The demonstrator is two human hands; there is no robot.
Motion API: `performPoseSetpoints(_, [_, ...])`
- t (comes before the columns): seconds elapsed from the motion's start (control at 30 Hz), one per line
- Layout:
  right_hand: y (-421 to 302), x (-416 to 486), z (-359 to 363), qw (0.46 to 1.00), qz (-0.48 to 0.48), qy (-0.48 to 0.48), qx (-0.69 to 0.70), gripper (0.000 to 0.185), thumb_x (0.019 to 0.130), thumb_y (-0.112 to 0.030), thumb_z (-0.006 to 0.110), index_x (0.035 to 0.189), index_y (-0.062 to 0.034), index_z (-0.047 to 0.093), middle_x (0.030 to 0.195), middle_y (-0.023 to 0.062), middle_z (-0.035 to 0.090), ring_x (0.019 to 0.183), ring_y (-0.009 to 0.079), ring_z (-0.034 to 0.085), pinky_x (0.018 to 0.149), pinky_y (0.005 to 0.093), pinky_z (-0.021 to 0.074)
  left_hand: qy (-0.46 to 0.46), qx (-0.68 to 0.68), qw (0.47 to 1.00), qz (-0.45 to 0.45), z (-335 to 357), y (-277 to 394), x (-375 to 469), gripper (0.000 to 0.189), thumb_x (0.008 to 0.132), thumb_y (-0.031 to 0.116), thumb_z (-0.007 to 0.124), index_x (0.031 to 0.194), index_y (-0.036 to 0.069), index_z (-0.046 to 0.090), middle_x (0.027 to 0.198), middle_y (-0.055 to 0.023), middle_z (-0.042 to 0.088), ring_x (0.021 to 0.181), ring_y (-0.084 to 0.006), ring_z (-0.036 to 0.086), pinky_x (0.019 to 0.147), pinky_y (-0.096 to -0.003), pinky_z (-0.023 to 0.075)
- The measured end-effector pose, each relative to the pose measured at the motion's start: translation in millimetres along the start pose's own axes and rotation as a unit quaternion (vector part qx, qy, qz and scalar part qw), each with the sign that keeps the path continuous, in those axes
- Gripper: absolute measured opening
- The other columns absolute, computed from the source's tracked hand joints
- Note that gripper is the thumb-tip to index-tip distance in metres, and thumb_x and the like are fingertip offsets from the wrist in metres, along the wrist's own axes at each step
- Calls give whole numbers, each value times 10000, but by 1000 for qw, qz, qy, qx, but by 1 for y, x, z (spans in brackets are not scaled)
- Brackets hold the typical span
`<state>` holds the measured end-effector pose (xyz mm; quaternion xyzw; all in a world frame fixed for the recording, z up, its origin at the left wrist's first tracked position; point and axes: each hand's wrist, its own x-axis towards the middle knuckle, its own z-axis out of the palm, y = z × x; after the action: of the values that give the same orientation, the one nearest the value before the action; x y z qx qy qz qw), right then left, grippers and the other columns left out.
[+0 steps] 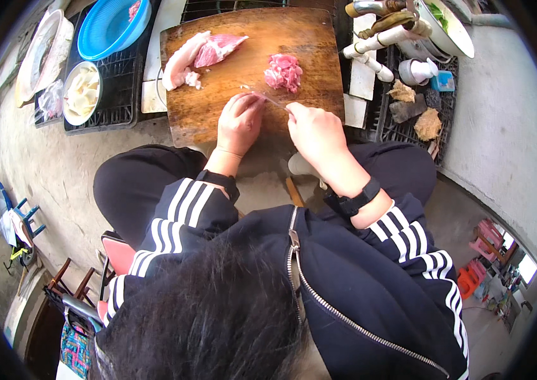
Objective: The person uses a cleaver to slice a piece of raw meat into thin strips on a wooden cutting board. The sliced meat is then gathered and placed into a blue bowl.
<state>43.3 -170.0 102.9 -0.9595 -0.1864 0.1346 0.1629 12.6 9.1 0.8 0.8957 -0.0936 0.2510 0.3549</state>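
My right hand [318, 130] grips a knife [275, 102], its thin blade pointing left towards my other hand. Under the bent fingers of my left hand [241, 121] a small piece of pink meat [260, 96] is pressed on the wooden cutting board [202, 114]; most of it is hidden. Beyond the knife lies a small heap of cut raw meat [283, 72]. At the board's far left rests a larger chunk of raw meat [218, 49] beside a pale strip of fat [185, 59]. A few scraps lie near the blade.
On the left stand a blue plastic basket [102, 35] with some meat and a bowl of pale slices [82, 97]. On the right are a white pump bottle [419, 71], a blue box [442, 81], a white basin [461, 38] with greens, and pipes with valves [382, 40].
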Motion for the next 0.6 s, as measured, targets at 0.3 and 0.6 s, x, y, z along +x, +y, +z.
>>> performPoseSetpoints(0.3, [-5, -3, 14, 998, -22, -30, -42, 141, 978, -136, 520, 984, -52, 633, 808, 180, 726, 772, 362, 748, 670, 474, 596, -19, 8, 1000, -11, 4, -5, -4, 192, 785, 7, 744, 961, 83, 753, 1002, -86, 702, 971, -316, 685, 846, -390, 589])
performPoseSetpoints(0.6, [-10, 8, 18, 996, -21, -48, -76, 130, 968, -140, 548, 966, -47, 639, 823, 168, 740, 775, 322, 765, 676, 445, 614, -14, -2, 999, -37, 5, -4, -4, 202, 790, 21, 746, 973, 106, 755, 992, -74, 707, 958, -312, 695, 839, -390, 594])
